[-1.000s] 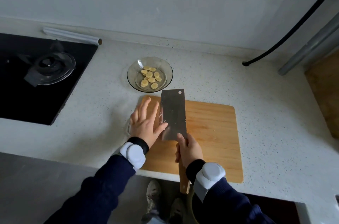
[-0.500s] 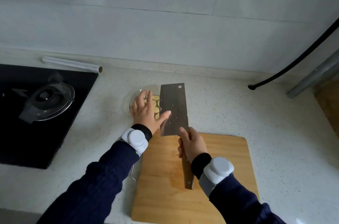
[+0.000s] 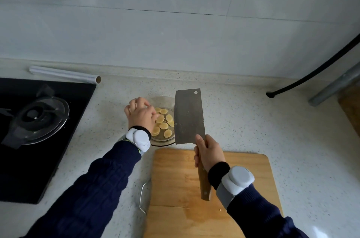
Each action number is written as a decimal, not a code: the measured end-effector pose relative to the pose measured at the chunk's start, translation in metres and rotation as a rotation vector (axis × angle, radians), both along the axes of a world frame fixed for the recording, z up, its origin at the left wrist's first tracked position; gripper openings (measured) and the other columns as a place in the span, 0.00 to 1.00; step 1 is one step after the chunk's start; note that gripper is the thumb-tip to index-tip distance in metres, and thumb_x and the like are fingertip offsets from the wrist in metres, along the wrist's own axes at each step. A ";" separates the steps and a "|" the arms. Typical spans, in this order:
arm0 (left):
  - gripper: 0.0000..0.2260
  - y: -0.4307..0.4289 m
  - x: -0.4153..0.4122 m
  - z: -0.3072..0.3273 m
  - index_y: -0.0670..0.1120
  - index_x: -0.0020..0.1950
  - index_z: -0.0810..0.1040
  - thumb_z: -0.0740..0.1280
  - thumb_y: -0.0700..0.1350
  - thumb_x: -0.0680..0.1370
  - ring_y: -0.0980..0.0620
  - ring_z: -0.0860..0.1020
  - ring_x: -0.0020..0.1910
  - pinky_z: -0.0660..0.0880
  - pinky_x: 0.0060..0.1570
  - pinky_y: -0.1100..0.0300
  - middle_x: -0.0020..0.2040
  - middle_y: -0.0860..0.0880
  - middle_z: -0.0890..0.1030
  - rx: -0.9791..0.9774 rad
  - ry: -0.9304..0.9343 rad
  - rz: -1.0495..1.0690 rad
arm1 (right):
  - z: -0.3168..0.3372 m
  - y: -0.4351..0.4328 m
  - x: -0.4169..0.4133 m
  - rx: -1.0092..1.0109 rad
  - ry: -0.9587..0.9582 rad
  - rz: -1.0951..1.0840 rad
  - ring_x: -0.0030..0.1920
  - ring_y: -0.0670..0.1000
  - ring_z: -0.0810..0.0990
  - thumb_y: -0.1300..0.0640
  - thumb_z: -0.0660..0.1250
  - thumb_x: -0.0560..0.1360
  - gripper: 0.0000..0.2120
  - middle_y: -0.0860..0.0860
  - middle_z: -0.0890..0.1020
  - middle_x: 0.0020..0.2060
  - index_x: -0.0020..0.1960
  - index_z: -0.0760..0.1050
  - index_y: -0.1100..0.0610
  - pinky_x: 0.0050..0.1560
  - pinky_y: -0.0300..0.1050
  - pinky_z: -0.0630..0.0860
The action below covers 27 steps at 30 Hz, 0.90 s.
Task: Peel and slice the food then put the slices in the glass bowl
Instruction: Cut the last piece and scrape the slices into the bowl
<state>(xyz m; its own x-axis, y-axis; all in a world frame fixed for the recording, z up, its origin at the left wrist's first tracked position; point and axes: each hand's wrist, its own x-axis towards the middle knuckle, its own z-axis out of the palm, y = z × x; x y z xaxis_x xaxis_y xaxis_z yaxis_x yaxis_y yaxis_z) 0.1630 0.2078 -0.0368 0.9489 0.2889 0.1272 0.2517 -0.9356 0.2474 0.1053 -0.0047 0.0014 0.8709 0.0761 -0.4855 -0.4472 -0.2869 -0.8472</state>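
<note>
Several pale yellow slices (image 3: pixel 164 123), round, in glass bowl (image 3: pixel 163 101)

One bowl (image 3: pixel 169 141), one cleaver (image 3: pixel 189 117), one board (image 3: pixel 175 189).

A single head-worn wide-angle view looks forward and steeply down from above the near edge of the counter (image 3: pixel 253 121), facing the tiled wall (image 3: pixel 175 33) at the far side. It sits close over the work area, so both forearms reach in from the bottom edge. The cutting board (image 3: pixel 175 189) fills the near centre, the glass bowl (image 3: pixel 165 141) lies just beyond it, and the black stove (image 3: pixel 29 159) occupies the left. Lines bend toward the frame's edges. There is no second view.
</note>
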 end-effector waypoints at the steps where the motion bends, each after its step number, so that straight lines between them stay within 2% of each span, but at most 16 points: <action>1: 0.07 0.000 0.001 -0.003 0.46 0.37 0.80 0.68 0.47 0.72 0.43 0.63 0.61 0.58 0.61 0.48 0.56 0.48 0.73 0.020 0.036 -0.021 | 0.000 0.001 0.002 -0.007 0.004 -0.005 0.24 0.49 0.70 0.50 0.57 0.80 0.13 0.52 0.73 0.30 0.43 0.68 0.59 0.26 0.41 0.74; 5: 0.08 -0.001 0.000 -0.006 0.48 0.42 0.81 0.62 0.47 0.76 0.46 0.63 0.60 0.57 0.62 0.50 0.56 0.49 0.71 0.051 0.113 -0.038 | -0.002 0.005 0.007 -0.027 -0.002 -0.014 0.23 0.49 0.70 0.50 0.58 0.80 0.13 0.53 0.73 0.30 0.40 0.67 0.57 0.25 0.41 0.73; 8: 0.04 -0.012 -0.003 -0.002 0.48 0.45 0.77 0.65 0.47 0.74 0.44 0.63 0.61 0.59 0.62 0.49 0.59 0.47 0.70 -0.010 0.087 -0.027 | -0.002 0.010 0.010 -0.045 -0.012 -0.006 0.23 0.49 0.70 0.50 0.58 0.80 0.14 0.53 0.73 0.29 0.39 0.66 0.57 0.26 0.42 0.74; 12: 0.12 -0.033 -0.010 0.003 0.44 0.48 0.73 0.64 0.52 0.74 0.41 0.66 0.59 0.63 0.61 0.44 0.56 0.43 0.71 -0.128 0.010 -0.006 | 0.000 0.015 0.011 -0.054 -0.018 0.002 0.24 0.48 0.71 0.50 0.57 0.80 0.13 0.52 0.73 0.29 0.44 0.69 0.59 0.26 0.42 0.74; 17: 0.18 -0.037 -0.015 0.003 0.43 0.44 0.72 0.50 0.55 0.71 0.40 0.70 0.53 0.69 0.54 0.43 0.50 0.42 0.72 -0.183 -0.144 0.020 | 0.000 0.014 0.014 -0.060 -0.009 -0.003 0.25 0.49 0.71 0.50 0.57 0.80 0.13 0.52 0.73 0.29 0.43 0.68 0.58 0.27 0.42 0.74; 22: 0.21 -0.042 -0.013 0.003 0.44 0.46 0.71 0.56 0.61 0.69 0.42 0.69 0.52 0.67 0.50 0.48 0.50 0.43 0.72 -0.094 -0.103 -0.023 | -0.002 0.015 0.012 -0.075 -0.026 0.008 0.24 0.49 0.71 0.50 0.58 0.79 0.12 0.52 0.73 0.29 0.42 0.68 0.58 0.26 0.41 0.74; 25: 0.15 -0.036 -0.011 -0.001 0.42 0.46 0.72 0.65 0.54 0.71 0.40 0.70 0.54 0.68 0.52 0.45 0.51 0.41 0.73 -0.057 -0.076 0.019 | -0.001 0.014 0.011 -0.071 -0.026 0.006 0.24 0.48 0.71 0.50 0.57 0.79 0.12 0.52 0.74 0.29 0.43 0.68 0.58 0.26 0.40 0.74; 27: 0.13 -0.027 -0.011 -0.005 0.43 0.47 0.73 0.68 0.52 0.72 0.40 0.70 0.55 0.67 0.54 0.45 0.52 0.42 0.73 0.000 -0.028 0.044 | 0.001 0.011 0.010 -0.068 -0.035 0.004 0.24 0.48 0.71 0.50 0.57 0.79 0.13 0.52 0.73 0.29 0.43 0.69 0.58 0.26 0.40 0.74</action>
